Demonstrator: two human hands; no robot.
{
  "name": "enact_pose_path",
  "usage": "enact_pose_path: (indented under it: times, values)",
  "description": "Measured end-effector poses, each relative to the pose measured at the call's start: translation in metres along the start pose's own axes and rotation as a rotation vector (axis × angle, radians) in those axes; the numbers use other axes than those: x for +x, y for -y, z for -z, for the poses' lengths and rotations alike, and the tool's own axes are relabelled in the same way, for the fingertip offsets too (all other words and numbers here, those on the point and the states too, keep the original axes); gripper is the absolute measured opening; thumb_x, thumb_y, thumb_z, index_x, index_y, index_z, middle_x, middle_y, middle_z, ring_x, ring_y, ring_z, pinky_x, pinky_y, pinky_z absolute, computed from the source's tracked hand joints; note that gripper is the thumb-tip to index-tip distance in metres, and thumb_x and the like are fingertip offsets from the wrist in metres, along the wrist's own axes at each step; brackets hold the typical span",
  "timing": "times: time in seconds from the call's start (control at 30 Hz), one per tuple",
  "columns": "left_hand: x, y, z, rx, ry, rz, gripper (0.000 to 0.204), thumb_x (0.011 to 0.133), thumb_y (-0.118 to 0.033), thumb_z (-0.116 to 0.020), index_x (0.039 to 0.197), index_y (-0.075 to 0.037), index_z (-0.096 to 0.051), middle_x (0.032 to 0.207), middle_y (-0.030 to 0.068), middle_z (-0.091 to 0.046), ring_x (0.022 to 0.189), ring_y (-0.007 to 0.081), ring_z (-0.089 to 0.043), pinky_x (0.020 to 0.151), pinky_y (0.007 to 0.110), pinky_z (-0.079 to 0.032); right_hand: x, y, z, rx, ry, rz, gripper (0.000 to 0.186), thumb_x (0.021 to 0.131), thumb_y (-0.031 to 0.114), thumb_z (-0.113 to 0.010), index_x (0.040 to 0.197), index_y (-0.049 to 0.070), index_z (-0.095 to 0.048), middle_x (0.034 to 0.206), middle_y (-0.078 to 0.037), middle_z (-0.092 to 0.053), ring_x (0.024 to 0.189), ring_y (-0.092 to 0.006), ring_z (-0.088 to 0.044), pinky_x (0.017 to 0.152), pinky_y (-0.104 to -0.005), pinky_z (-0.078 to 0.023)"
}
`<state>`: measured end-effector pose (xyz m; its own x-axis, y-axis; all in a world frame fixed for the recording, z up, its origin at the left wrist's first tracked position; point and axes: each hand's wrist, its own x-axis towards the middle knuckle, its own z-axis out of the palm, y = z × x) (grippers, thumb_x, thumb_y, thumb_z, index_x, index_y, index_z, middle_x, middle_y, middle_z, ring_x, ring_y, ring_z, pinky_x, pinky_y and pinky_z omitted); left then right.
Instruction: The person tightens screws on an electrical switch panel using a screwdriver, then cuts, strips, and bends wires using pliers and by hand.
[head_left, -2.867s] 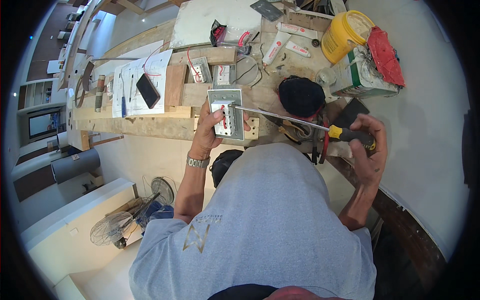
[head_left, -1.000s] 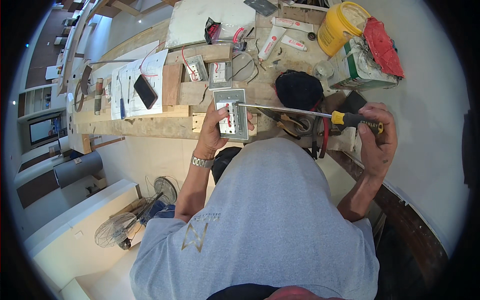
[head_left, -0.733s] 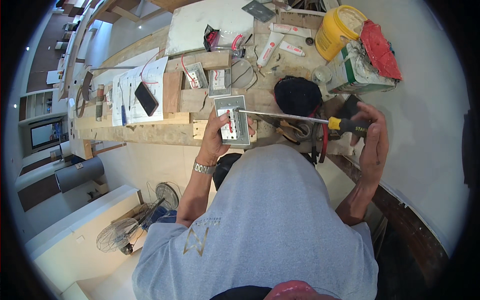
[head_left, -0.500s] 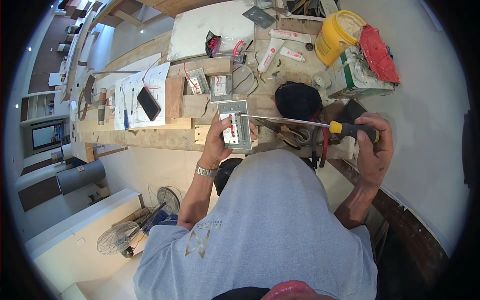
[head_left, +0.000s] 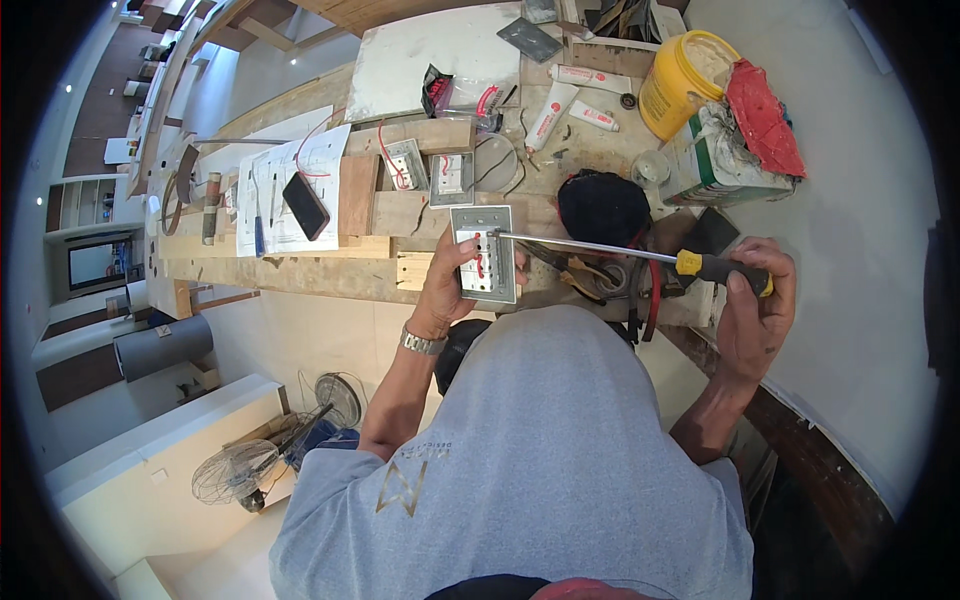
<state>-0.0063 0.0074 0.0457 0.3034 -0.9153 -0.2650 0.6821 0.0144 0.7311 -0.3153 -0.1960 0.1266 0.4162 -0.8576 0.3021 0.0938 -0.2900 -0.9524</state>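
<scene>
Head view: socket plate [head_left: 485, 256], grey frame, white insert, short red wire on its face, clamped in left hand [head_left: 438, 290] at tabletop's [head_left: 592, 150] near edge. Right hand [head_left: 752, 325] grips black-and-yellow screwdriver [head_left: 690, 263], tip at insert's far end.

Gray-framed white socket unit [head_left: 489, 262] with long screwdriver [head_left: 689, 262] at its upper part

- Here's the counter [head_left: 330, 271], worn wood, scuffed and busy!
- Far side: a white board [head_left: 420, 70] lies flat.
- Now three white tubes [head_left: 552, 116], scattered nearby.
- Over right, a yellow bucket [head_left: 668, 92] stands beside a green-and-white tin [head_left: 712, 165].
- Nearer the front, a dark cloth item [head_left: 603, 207], pliers [head_left: 576, 266] just below.
- And left, a paper sheet [head_left: 328, 165] beside a wood block [head_left: 359, 195].
</scene>
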Motion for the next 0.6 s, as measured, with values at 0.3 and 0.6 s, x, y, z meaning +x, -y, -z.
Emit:
enact_pose_path:
  times: [0.3, 0.6]
  values:
    - [-0.001, 0.0, 0.01, -0.062, 0.032, -0.009, 0.055, 0.098, -0.033, -0.066, 0.139, -0.001, -0.048, 0.11, 0.0281, -0.072, 0.097, 0.0372, -0.077, 0.082, 0.053, -0.068, 0.0, 0.005, -0.002, 0.083, 0.036, -0.06, 0.037, 0.086, -0.002, -0.064, 0.122, 0.002, -0.059, 0.117, -0.015, -0.063, 0.12, -0.025, -0.057, 0.11, -0.0412, -0.042]
    - [0.0, -0.006, 0.016, -0.019, -0.005, -0.046, 0.057, 0.1, -0.046, -0.063, 0.135, -0.001, -0.057, 0.109, 0.0287, -0.074, 0.089, 0.0398, -0.078, 0.081, 0.048, -0.066, -0.002, 0.006, -0.011, -0.122, -0.013, -0.277, 0.019, 0.106, 0.013, -0.062, 0.12, 0.0, -0.064, 0.104, -0.007, -0.064, 0.073, -0.0082, -0.055, 0.067, -0.0245, -0.045]
